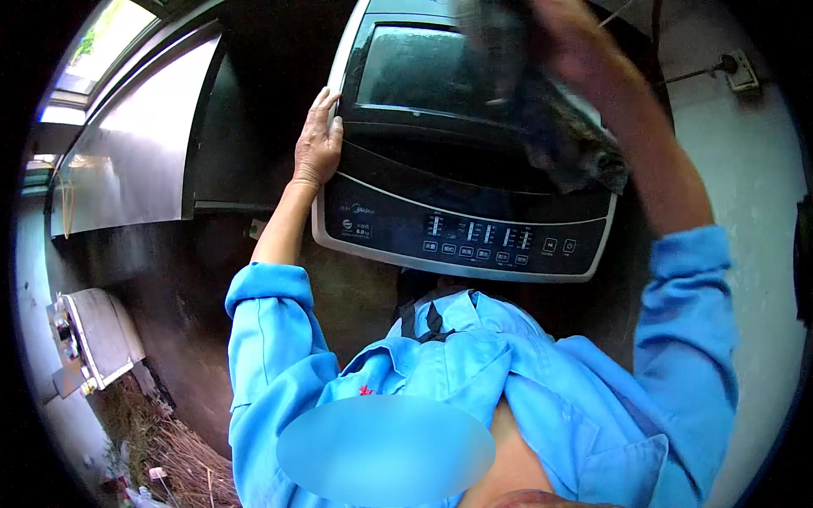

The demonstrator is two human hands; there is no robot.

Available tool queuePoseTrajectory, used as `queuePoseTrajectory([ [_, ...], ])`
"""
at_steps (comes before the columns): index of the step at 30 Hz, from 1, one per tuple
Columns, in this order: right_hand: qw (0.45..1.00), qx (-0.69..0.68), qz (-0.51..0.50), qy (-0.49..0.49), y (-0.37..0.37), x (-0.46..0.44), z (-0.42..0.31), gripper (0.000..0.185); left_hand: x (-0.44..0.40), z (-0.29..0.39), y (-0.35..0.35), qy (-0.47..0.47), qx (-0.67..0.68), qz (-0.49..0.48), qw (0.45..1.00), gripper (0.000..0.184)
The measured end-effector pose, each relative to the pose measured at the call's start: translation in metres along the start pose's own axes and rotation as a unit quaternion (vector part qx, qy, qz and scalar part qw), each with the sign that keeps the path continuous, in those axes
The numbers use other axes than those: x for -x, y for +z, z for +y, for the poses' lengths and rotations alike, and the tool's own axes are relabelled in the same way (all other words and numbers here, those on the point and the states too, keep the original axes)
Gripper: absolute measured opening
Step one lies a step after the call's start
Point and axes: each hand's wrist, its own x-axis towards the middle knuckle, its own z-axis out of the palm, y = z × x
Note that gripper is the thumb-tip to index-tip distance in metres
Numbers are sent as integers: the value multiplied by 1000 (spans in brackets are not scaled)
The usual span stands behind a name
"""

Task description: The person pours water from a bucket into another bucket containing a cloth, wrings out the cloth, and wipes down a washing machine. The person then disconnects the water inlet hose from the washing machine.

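A top-loading washing machine [381,222] with a dark lid window stands in front of me. My left hand [319,144] lies against the left edge of its top, fingers stretched out and thumb apart. Over the right part of the lid is my right hand [572,46], smeared by motion. It is closed on a dark, crumpled cloth [555,127], which hangs down towards the control panel [483,241]. The cloth's upper part is blurred, and it covers the lid's right side.
To the right, a wall socket [743,72] with a plugged-in cord is on the pale wall. A shiny metal panel [127,144] stands at the left below a window. Lower left are a white appliance-like box [102,334] and a heap of dry twigs [190,449].
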Motion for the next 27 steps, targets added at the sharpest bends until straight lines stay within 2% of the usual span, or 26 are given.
queuePoseTrajectory([
  [1, 999, 34, 12, 39, 12, -12, 33, 32, 0, 2, -1, -4, 9, -3, 1000, 42],
  [2, 992, 48, -102, 47, 46, -11, 43, 32, -1, 3, -1, -8, 18, -6, 1000, 43],
  [3, 970, 202, -124, -52, 61, -22, 65, 40, 0, 1, 0, -7, 19, -4, 1000, 43],
  [4, 919, 362, -77, -136, 74, -40, 102, 44, 0, -2, 2, 1, 16, 1, 1000, 44],
  [5, 833, 508, -28, -216, 80, -54, 132, 49, 0, -6, 3, 9, 13, 4, 1000, 45],
  [7, 731, 597, -177, -281, 81, -47, 152, 55, 1, -3, 1, 5, 14, 4, 1000, 47],
  [8, 703, 593, -225, -322, 76, -45, 169, 51, 0, -2, 0, -3, 39, 7, 999, 48],
  [9, 643, 639, -205, -370, 72, -39, 175, 46, 2, -2, 0, -14, 64, 9, 998, 49],
  [11, 584, 673, -149, -428, 71, -27, 183, 39, 3, -6, 3, -1, 48, 22, 999, 48],
  [12, 590, 687, -178, -384, 72, -20, 179, 41, 3, -6, 3, 3, 43, 22, 999, 48],
  [15, 572, 708, -145, -388, 66, -10, 174, 38, 3, -2, 2, 7, 22, 20, 1000, 44],
  [17, 566, 738, -126, -345, 52, 1, 165, 38, 4, 1, 0, -14, 8, 16, 1000, 40],
  [19, 571, 731, -109, -358, 21, 17, 154, 46, 4, 1, 1, -11, 7, 19, 1000, 37],
  [21, 579, 746, -105, -311, -13, 46, 136, 51, 4, 3, 1, -12, 10, 21, 1000, 37],
  [22, 566, 771, -100, -275, -34, 60, 130, 51, 5, 3, 1, -12, 4, 22, 1000, 38],
  [23, 592, 757, -105, -254, -54, 72, 125, 48, 5, 1, 1, -12, 8, 23, 1000, 38],
  [25, 611, 723, -140, -291, -92, 85, 127, 48, 5, -2, 4, -7, 15, 30, 999, 40],
  [27, 612, 722, -136, -292, -84, 83, 131, 49, 5, 2, 2, -19, 20, 29, 999, 41],
])
